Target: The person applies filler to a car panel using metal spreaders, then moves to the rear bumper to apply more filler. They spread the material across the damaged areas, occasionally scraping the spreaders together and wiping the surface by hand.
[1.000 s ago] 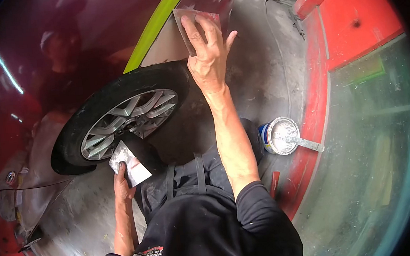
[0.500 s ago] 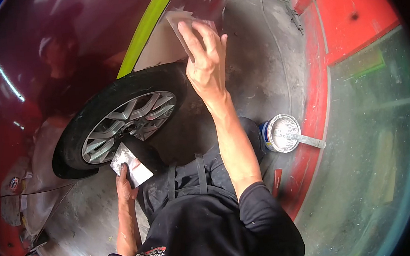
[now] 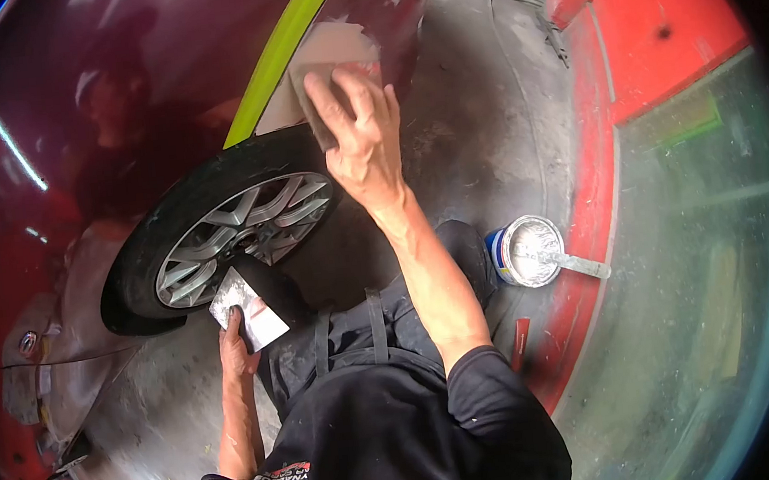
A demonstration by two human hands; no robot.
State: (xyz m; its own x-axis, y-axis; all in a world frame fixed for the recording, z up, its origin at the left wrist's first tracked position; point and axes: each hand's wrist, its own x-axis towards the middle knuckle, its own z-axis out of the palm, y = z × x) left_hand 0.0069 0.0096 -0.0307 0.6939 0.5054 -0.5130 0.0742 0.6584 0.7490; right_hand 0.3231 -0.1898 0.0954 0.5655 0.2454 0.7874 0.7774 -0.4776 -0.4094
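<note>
My right hand (image 3: 366,145) presses a flat filler spreader (image 3: 314,113) against the maroon car panel (image 3: 397,30) just above the wheel. Its fingers lie along the spreader's face, and a pale patch of filler (image 3: 333,46) shows beyond its upper edge. Low in front of my body, my left hand (image 3: 235,339) grips a flat, light-coloured plate (image 3: 260,315) smeared with whitish and pinkish paste. The thumb rests on top of that plate. A strip of yellow-green tape (image 3: 279,60) borders the pale area on its left.
The car wheel (image 3: 246,239) stands close to the plate. On the right is an opened can (image 3: 526,249) with white residue, a flat stick (image 3: 583,265) across its rim. A red object (image 3: 521,342) lies near the red ledge (image 3: 589,248). A cable (image 3: 523,88) runs along the floor.
My right hand has drawn the spreader down and left along the panel, exposing more of the pale filler above it. My left hand and its plate stay nearly still.
</note>
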